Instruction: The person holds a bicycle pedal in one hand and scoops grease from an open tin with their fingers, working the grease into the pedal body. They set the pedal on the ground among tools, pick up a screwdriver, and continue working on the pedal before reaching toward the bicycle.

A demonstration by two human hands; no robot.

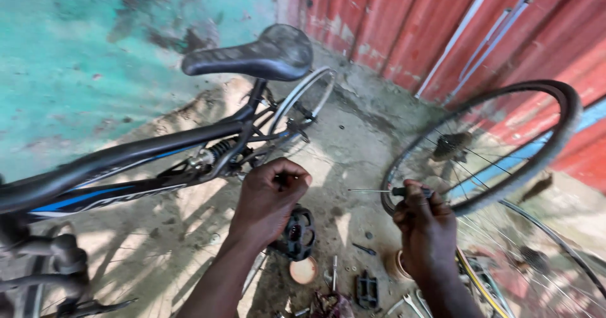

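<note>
Left hand (268,198): you are clenching it beside the bike frame (126,160), above a black pedal (298,233).
Right hand (426,226): you are grasping a thin screwdriver (385,192) near the loose wheel (486,147).

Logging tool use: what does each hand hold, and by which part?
Right hand grips a screwdriver by its handle, shaft pointing left. Left hand is closed near the bicycle frame; what it holds cannot be told.
</note>
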